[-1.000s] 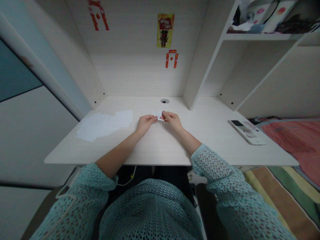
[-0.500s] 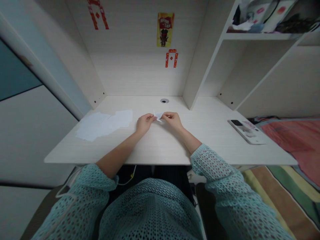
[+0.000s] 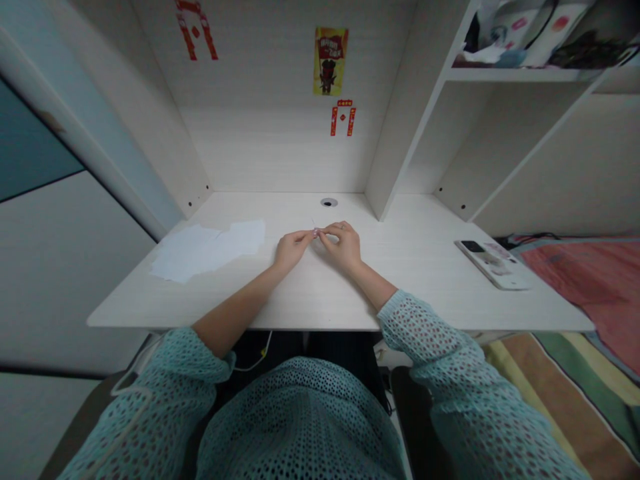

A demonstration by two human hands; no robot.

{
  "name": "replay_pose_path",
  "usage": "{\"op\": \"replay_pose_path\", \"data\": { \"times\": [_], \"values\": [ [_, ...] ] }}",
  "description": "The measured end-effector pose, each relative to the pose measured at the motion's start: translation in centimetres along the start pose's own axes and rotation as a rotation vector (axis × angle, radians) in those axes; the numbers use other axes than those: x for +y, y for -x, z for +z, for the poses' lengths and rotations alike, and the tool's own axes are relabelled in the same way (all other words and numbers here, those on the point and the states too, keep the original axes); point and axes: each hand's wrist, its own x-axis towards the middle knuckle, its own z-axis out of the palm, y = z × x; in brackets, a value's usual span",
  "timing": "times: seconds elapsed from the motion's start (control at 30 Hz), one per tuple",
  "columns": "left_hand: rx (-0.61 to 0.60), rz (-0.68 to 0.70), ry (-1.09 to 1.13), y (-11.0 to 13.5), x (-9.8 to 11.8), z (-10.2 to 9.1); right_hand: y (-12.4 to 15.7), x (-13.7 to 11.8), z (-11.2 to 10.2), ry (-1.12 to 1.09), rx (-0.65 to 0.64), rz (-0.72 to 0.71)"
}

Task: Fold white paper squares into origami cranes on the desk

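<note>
Above the middle of the white desk point(image 3: 320, 293), both hands meet fingertip to fingertip. My left hand point(image 3: 291, 248) pinches a small folded white paper point(image 3: 313, 221) from the left. From the right, my right hand point(image 3: 344, 243) closes thumb and fingers on the same paper. Only a thin edge of it sticks up between the fingertips; fingers hide the rest. Several white paper sheets point(image 3: 210, 250) lie overlapping to the left of my left hand.
A phone-like white slab point(image 3: 493, 265) with a dark patch lies at the desk's right. A round cable hole point(image 3: 329, 203) is behind the hands. An upright divider point(image 3: 417, 120) and a loaded shelf point(image 3: 525, 75) stand at the right.
My right hand has shifted slightly left and its fingertips now meet those of my left hand. The paper showed more broadly between them before; now only a thin edge is visible.
</note>
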Motion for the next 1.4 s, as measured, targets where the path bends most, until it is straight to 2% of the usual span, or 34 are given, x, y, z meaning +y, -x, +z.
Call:
{"op": "replay_pose_path", "data": {
  "times": [0.13, 0.23, 0.33, 0.53, 0.7, 0.83, 0.97, 1.1, 1.3, 1.4],
  "values": [
    [0.011, -0.039, -0.026, -0.2, -0.4, -0.1, -0.1, 0.3, 0.4, -0.085, 0.044, 0.106],
    [0.044, 0.030, -0.091, -0.1, -0.3, 0.0, 0.0, 0.0, 0.3, -0.002, 0.028, 0.137],
    [0.048, 0.087, -0.206, 0.3, 0.0, -0.1, 0.0, -0.4, 0.0, 0.118, -0.021, 0.094],
    [0.038, 0.112, -0.370, 0.6, 0.5, -0.3, -0.1, -0.5, -0.2, 0.247, -0.201, 0.023],
    [0.049, 0.070, -0.465, 0.7, 0.8, -0.3, -0.1, -0.8, -0.2, 0.263, -0.217, -0.028],
    [0.003, 0.089, -0.392, 0.8, 1.0, -0.2, 0.2, -1.0, 0.2, 0.098, -0.204, 0.059],
    [-0.058, 0.147, -0.299, 0.7, 1.0, -0.1, 0.5, -0.9, 0.6, -0.113, -0.246, 0.174],
    [-0.079, 0.127, -0.201, 0.4, 0.3, -0.2, 0.5, -0.8, 0.8, -0.229, -0.280, 0.220],
    [-0.100, 0.030, -0.024, 0.1, -0.3, 0.1, 0.6, -1.2, 0.6, -0.093, -0.268, 0.170],
    [-0.109, 0.022, -0.006, 0.2, 0.0, 0.2, 0.6, -1.2, 0.6, -0.040, -0.246, 0.133]
  ]
}}
